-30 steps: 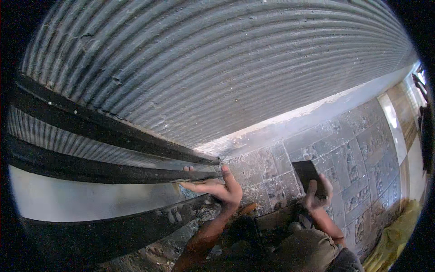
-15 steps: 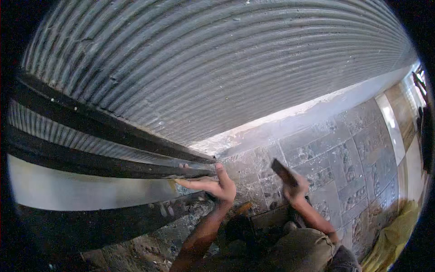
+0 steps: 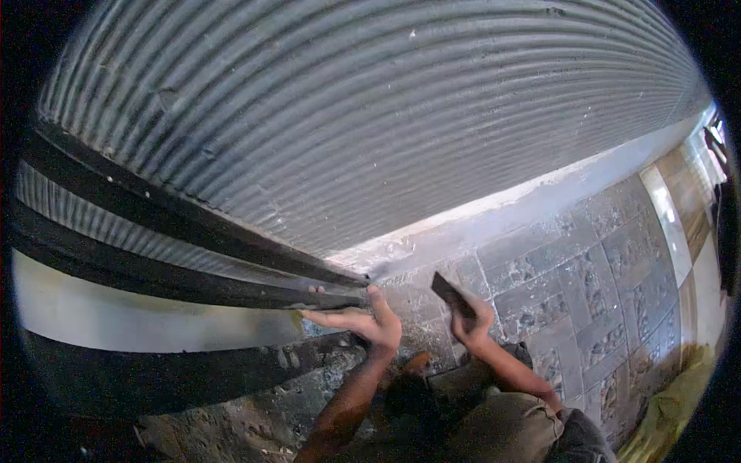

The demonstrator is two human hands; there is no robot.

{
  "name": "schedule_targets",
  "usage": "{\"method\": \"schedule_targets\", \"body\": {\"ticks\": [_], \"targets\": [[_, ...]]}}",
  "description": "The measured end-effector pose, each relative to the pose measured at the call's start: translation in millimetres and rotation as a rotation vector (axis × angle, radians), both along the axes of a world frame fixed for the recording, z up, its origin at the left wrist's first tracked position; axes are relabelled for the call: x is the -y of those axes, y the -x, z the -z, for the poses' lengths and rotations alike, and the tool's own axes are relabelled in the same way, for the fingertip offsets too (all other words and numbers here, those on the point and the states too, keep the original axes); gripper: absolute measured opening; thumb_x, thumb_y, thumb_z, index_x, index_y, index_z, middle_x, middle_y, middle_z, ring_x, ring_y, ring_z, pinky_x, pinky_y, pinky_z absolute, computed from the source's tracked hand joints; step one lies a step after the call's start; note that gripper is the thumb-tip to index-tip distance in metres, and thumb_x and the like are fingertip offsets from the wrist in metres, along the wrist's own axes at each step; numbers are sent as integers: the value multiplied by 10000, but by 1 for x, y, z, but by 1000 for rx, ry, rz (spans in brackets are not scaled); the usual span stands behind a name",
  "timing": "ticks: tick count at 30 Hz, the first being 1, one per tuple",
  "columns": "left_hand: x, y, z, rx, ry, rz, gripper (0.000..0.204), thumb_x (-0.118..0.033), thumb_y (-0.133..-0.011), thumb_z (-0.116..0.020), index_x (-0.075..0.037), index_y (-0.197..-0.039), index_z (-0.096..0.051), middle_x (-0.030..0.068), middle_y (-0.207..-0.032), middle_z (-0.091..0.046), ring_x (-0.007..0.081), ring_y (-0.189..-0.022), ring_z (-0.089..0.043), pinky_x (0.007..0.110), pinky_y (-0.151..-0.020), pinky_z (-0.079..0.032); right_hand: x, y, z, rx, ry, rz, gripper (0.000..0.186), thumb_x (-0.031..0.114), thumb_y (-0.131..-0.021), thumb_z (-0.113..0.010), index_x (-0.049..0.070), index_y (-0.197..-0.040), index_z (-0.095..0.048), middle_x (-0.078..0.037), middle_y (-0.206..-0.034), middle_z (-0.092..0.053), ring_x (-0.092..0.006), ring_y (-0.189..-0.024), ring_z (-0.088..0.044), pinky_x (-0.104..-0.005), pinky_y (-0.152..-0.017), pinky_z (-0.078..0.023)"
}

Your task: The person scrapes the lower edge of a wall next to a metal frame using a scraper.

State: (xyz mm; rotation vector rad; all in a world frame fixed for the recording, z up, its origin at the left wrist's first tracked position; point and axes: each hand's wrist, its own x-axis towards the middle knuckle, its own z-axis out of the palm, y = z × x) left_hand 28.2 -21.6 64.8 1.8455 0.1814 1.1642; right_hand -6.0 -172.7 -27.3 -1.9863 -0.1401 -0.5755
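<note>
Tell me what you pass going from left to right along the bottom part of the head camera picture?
Pale flat strip → left hand resting on the strip's end → dark flat tool held up in the right hand → grey paving tiles.

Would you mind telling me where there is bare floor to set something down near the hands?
The patterned tiled floor is bare to the right of the right hand, which holds a dark flat tool, up to the pale sill under the corrugated shutter. It is crowded by the left hand, which presses on the dark rails, with rubble below.
</note>
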Motion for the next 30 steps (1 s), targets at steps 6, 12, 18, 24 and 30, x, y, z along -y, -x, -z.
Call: {"method": "schedule_targets", "body": {"ticks": [6,12,18,24,30], "targets": [[-4,-4,1,103,24,64,954,-136,-759,-607,15,-1345,131,251,-1377,-8,347,-1276,-124,452,-1047,-101,51,5,-48,-17,-78,145,162,24,-789,-580,-52,-927,-620,-153,-775,-651,-196,-674,-636,-287,-610,-485],[0,-4,0,123,67,17,967,-203,-776,-624,19,-1344,127,255,-1374,-15,342,-1273,-133,456,-1040,-124,-24,-55,-51,279,13,-211,374,-99,-669,-554,8,-1026,-584,-167,-928,-626,-276,-760,-636,-313,-612,-489],[0,-2,0,74,15,-12,973,-187,-775,-624,26,-1340,139,245,-1368,-42,345,-1257,-166,458,-1040,-130,10,-5,4,9,-16,-150,278,-35,-697,-600,23,-967,-624,-163,-800,-629,-241,-652,-632,-288,-560,-471],[0,-2,0,70,35,35,974,-149,-767,-615,10,-1340,157,247,-1373,-36,347,-1267,-160,455,-1038,-148,56,-2,-42,-20,-258,80,212,22,-692,-644,-5,-902,-643,-130,-708,-638,-210,-612,-625,-290,-574,-476],[-2,-1,2,66,48,43,977,-158,-769,-612,9,-1337,165,247,-1378,-32,342,-1273,-152,461,-1036,-145,-18,-62,-42,179,-53,120,208,-61,-686,-639,-5,-886,-628,-163,-760,-635,-250,-639,-627,-284,-560,-473]]}}
